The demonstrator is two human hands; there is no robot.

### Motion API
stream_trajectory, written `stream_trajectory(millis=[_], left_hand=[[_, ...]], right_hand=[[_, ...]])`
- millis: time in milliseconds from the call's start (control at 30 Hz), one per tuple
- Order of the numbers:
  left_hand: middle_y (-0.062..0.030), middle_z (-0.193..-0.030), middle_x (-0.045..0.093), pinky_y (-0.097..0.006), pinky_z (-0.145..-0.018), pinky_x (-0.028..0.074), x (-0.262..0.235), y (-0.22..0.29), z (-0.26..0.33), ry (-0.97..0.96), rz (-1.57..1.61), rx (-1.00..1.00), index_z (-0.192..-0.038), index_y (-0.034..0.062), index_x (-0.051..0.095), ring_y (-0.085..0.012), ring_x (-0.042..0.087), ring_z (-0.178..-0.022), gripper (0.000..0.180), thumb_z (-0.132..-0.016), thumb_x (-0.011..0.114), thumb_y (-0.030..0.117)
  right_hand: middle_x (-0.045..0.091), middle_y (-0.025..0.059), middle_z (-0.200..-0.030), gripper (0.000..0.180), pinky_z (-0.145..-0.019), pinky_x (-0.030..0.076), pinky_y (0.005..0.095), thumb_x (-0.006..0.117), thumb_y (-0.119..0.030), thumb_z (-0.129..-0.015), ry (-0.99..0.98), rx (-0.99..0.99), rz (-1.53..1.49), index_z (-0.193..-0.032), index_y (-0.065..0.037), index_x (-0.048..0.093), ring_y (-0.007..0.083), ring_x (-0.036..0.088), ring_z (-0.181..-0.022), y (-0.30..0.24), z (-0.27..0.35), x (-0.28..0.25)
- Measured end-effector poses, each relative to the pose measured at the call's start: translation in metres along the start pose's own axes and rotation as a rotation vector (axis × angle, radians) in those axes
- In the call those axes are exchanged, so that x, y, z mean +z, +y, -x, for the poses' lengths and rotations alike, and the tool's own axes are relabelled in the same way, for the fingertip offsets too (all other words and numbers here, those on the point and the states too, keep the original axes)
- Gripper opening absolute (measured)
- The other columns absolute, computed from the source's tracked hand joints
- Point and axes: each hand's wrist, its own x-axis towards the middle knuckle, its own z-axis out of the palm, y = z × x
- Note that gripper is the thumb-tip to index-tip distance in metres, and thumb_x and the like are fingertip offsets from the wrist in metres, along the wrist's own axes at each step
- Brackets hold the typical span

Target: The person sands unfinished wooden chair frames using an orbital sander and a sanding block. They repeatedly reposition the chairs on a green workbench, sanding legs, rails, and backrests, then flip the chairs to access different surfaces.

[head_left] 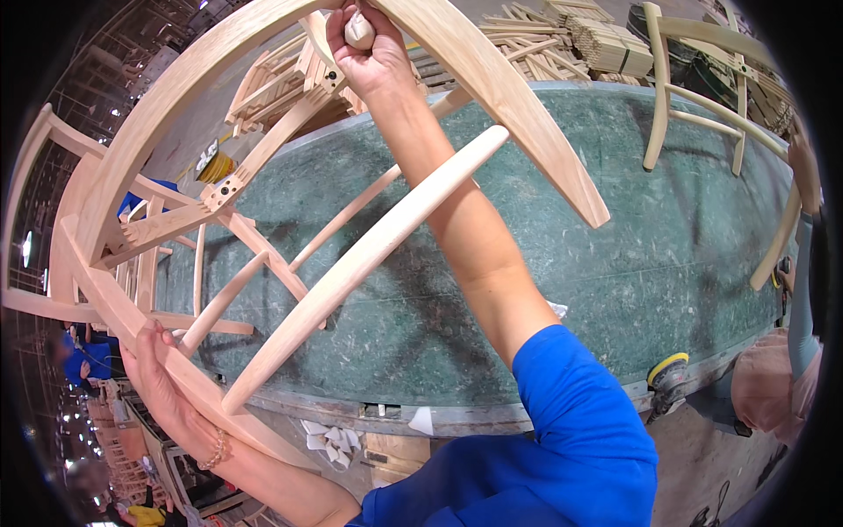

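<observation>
Head: left fingers [149, 348] on wooden frame [351, 284]

I have the chair frame [360, 272] slanting over the left part of the workbench [606, 290], with my left hand [162, 369] at its near left rail and my right hand [373, 66], a wad [359, 32] in it, reaching through to its far end. To my right, a second chair frame [659, 97] is over the bench's far right part, another person [773, 378] is at the right end, and a sander [670, 378] sits at the near right edge. Behind the bench I see stacked wooden parts [606, 44], and loose scraps [332, 442] lie below its near side, right of my left hand.
</observation>
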Motion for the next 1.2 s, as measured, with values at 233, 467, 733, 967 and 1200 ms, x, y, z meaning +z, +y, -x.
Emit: stream_trajectory(millis=[233, 467, 733, 967, 1200], left_hand=[[-0.0018, -0.082, 0.052, -0.023, -0.064, 0.044, 0.003, 0.008, 0.004, 0.036, -0.048, -0.001, -0.107, 0.0044, 0.049, -0.0079, 0.051, -0.072, 0.027, -0.086, 0.064, 0.009], [-0.0015, -0.082, 0.053, -0.023, -0.063, 0.045, -0.007, -0.001, 0.003, 0.014, -0.036, 0.005, -0.107, 0.0060, 0.049, -0.0082, 0.052, -0.070, 0.027, -0.086, 0.065, 0.011], [-0.0017, -0.082, 0.053, -0.024, -0.064, 0.045, -0.003, -0.001, -0.001, -0.004, -0.026, 0.000, -0.106, 0.0057, 0.049, -0.0084, 0.051, -0.070, 0.026, -0.085, 0.064, 0.009], [-0.0023, -0.083, 0.052, -0.024, -0.065, 0.043, 0.002, 0.003, 0.004, -0.035, -0.015, 0.020, -0.107, 0.0044, 0.048, -0.0087, 0.049, -0.071, 0.025, -0.086, 0.062, 0.009], [-0.0023, -0.085, 0.054, -0.023, -0.064, 0.043, -0.003, -0.002, 0.000, -0.016, -0.045, -0.001, -0.111, 0.0043, 0.049, -0.0082, 0.051, -0.072, 0.028, -0.087, 0.062, 0.011]], right_hand=[[0.061, 0.0120, -0.096, 0.024, -0.071, 0.058, 0.0357, 0.064, 0.001, -0.084, 0.011, 0.002, -0.008, -0.105, -0.003, 0.052, 0.0202, 0.063, -0.078, -0.001, 0.001, 0.005], [0.063, 0.0106, -0.092, 0.019, -0.069, 0.059, 0.0342, 0.064, 0.001, -0.084, 0.088, -0.052, 0.126, -0.101, -0.002, 0.056, 0.0177, 0.064, -0.075, -0.001, 0.008, -0.001], [0.066, 0.0121, -0.101, 0.050, -0.062, 0.055, 0.0360, 0.067, -0.014, -0.083, -0.378, -1.049, 2.009, -0.129, -0.012, 0.049, 0.0268, 0.067, -0.072, -0.023, 0.031, -0.034], [0.026, 0.0288, -0.148, 0.088, -0.080, 0.049, 0.0441, 0.047, -0.001, -0.083, -0.569, -0.929, 2.038, -0.153, -0.028, 0.002, 0.0438, 0.054, -0.113, -0.029, 0.013, -0.027], [0.049, 0.0281, -0.131, 0.094, -0.082, 0.049, 0.0397, 0.054, 0.001, -0.079, -0.344, -0.411, 2.065, -0.153, -0.029, 0.003, 0.0400, 0.060, -0.103, -0.037, 0.028, -0.025]])
